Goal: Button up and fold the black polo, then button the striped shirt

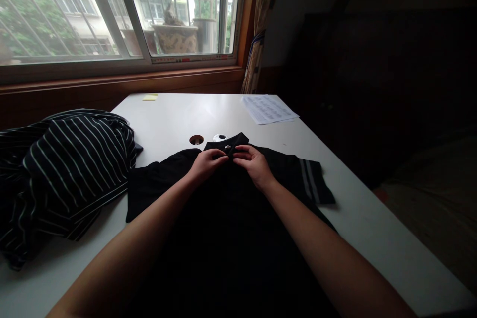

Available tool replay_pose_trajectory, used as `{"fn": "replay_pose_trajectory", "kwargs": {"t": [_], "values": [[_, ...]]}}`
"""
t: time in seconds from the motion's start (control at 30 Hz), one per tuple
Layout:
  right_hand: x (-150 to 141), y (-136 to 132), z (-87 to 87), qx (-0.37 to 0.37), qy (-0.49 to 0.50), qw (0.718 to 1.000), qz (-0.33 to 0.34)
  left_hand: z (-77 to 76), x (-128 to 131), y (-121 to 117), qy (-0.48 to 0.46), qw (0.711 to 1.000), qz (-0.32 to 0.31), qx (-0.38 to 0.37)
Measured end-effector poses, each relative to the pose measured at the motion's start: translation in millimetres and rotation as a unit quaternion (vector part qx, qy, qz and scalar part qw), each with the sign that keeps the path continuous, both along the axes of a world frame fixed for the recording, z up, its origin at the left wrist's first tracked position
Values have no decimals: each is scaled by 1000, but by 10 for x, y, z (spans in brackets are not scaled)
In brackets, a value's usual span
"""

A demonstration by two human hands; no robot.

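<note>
Two hands, the left point(213, 159) and the right point(252, 160), pinch the black shirt point(238, 238) at its collar, fingertips nearly meeting. The shirt lies face up on the white worktop point(179, 114), one sleeve showing two grey stripes. Left of it sits a heap of striped cloth point(80, 159). Beyond the collar are a round hole point(196, 139) and a white ring point(220, 137); farther back, printed sheets point(268, 109) and a yellow note point(150, 97).

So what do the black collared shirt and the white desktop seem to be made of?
The black collared shirt looks like matte cloth, knit or woven unclear: it creases softly without shine. The white desktop is perhaps satin laminate or painted board: smooth, with a blurred window glow.
</note>
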State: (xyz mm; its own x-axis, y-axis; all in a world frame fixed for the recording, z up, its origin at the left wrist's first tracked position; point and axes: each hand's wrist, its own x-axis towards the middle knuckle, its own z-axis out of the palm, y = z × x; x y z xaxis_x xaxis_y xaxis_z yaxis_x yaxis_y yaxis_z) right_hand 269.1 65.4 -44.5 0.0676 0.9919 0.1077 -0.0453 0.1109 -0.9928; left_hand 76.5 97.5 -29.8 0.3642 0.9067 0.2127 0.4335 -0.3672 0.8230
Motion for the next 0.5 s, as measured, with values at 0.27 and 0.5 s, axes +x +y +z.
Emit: {"fn": "replay_pose_trajectory", "kwargs": {"t": [0.27,0.5], "values": [[-23,2,-54,40,-50,998,-9,-17,-1,-4,4,1000,-7,4],[-61,-48,-45,92,-114,989,-34,-12,11,-7,12,1000,-1,12]]}}
